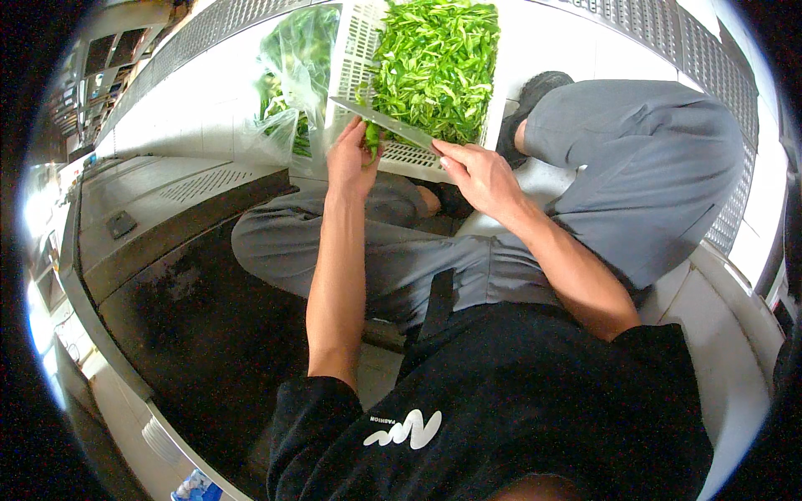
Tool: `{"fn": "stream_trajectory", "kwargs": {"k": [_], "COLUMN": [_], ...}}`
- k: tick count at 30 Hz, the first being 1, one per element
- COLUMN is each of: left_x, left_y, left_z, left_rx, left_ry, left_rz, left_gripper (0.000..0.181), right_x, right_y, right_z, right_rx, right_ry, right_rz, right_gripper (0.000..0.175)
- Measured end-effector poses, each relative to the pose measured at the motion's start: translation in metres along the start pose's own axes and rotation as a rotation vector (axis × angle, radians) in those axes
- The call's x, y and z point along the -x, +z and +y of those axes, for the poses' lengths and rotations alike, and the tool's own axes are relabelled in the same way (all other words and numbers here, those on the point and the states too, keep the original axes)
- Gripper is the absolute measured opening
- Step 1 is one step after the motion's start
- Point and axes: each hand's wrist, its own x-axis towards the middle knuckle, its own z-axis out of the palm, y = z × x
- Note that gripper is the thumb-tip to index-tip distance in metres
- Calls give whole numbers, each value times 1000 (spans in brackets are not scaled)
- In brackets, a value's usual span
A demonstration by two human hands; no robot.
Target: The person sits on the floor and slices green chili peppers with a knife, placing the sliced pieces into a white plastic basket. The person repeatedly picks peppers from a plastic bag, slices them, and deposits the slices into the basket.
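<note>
My left hand (354, 160) holds green peppers (372, 139) over the near left edge of a white plastic basket (410, 154). The knife (395, 125) is in my right hand (479, 175), its long blade pointing left and lying across the peppers, close to my left fingers. Cut green pepper pieces (438, 69) fill most of the basket. Left of the basket stands a clear plastic bag (297, 81) with more green peppers inside. My fingers hide the knife's handle.
Perforated metal drain covers (714, 69) run along the white tiled floor. A dark metal cabinet (188, 194) with vent slots is at the left. My bent knees and shoes (532, 94) flank the near side of the basket.
</note>
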Motion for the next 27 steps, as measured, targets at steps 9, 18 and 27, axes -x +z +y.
{"fn": "stream_trajectory", "kwargs": {"k": [9,18,27], "left_x": [-28,30,23], "left_y": [-12,6,11], "left_z": [0,-12,-8], "left_rx": [87,11,79], "left_ry": [89,10,86], "left_rz": [13,-119,-55], "left_gripper": [35,37,43], "right_x": [9,-23,-11], "right_y": [0,13,6], "right_z": [1,26,11], "right_rx": [51,31,-35], "right_ry": [-46,196,56], "right_rz": [3,68,53], "right_gripper": [33,31,34]}}
